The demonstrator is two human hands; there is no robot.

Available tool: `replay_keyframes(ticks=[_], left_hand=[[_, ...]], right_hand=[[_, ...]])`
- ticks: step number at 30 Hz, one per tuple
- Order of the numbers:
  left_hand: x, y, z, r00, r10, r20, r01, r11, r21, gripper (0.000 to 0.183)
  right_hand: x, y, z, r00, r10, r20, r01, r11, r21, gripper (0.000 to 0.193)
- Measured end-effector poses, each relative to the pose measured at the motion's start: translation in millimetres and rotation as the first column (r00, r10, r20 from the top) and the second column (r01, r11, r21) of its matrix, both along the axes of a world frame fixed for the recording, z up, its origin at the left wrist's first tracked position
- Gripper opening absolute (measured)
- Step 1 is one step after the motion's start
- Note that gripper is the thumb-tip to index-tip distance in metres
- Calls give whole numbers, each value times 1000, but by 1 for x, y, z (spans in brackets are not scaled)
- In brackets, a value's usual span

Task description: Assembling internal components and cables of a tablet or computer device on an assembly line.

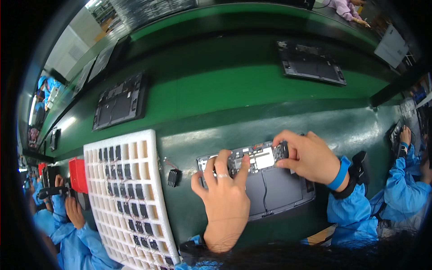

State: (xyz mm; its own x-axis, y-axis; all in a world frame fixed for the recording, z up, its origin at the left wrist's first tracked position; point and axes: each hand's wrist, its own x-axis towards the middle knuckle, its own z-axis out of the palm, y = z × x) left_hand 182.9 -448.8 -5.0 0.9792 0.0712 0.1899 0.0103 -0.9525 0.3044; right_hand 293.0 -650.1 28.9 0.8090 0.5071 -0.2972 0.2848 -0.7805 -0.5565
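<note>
An opened tablet (288,189) lies on the green bench in front of me, its circuit board and a silver plate (262,161) showing along the far edge. My left hand (226,193), a ring on one finger, rests over the far left part of the tablet with its fingers spread on the board. At the far right corner, my right hand (312,157) pinches a small black part (282,150) between thumb and fingers, against the board. A blue band circles the right wrist. Left of the tablet lies a loose black module (173,178) with thin red wires.
A white foam tray (153,189) with many pockets, some holding black modules, stands on the left. More opened tablets lie on the green surface beyond, one left (119,103) and one right (310,63). A red bin (78,175) and co-workers in blue sleeves flank me.
</note>
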Motion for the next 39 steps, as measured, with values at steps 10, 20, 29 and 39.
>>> replay_keyframes(ticks=[10, 20, 29, 39], left_hand=[[-9, -25, -16, 988, -118, -101, 112, 992, -57, 51], [-13, -45, -15, 989, -98, -115, 98, 995, -4, 48], [-16, -50, -27, 983, -129, -130, 129, 992, -5, 47], [-9, -36, -10, 955, -142, -260, 135, 990, -43, 46]], right_hand=[[20, 0, -47, 973, -99, 210, 26, 946, 324, 26], [28, -26, -32, 997, 67, -37, -57, 973, 223, 47], [24, -19, -40, 999, -31, -42, 38, 982, 185, 29], [-1, -50, -26, 919, 191, 345, -269, 943, 194, 27]])
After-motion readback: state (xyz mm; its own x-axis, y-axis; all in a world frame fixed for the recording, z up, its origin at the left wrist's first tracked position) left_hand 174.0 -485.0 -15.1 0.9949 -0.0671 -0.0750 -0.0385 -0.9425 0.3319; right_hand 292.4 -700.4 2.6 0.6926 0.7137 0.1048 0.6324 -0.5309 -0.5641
